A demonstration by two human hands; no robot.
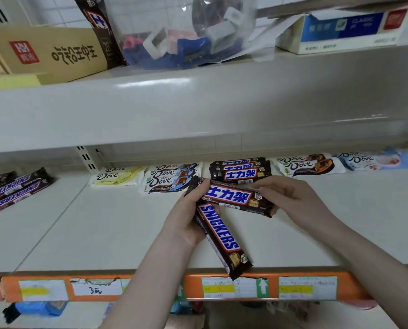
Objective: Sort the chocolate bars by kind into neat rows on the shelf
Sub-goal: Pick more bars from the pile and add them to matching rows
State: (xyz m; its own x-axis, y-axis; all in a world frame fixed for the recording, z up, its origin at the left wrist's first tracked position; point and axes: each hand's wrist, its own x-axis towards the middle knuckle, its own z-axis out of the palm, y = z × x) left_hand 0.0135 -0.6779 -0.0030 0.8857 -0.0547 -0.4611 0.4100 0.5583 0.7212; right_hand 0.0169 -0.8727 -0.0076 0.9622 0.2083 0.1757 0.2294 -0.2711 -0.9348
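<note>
My left hand point(188, 219) grips a dark Snickers bar point(222, 238) that points down toward the shelf's front edge. Its thumb and fingers also pinch the left end of a bar with Chinese lettering point(231, 197). My right hand point(290, 198) holds that bar's right end, level above the shelf point(108, 224). Behind it lies a stack of the same Chinese-lettered bars point(242, 172). Dove bars lie in rows: yellow point(117, 178), blue point(172, 178), orange point(309, 165) and pink point(374, 160). More Snickers bars point(15, 189) lie at the far left.
The upper shelf point(198, 103) overhangs the back row. On it stand a cardboard box point(48, 51), a plastic bag of parts point(181, 36) and a blue and white box point(345, 29). An orange price strip point(222, 288) runs along the front edge.
</note>
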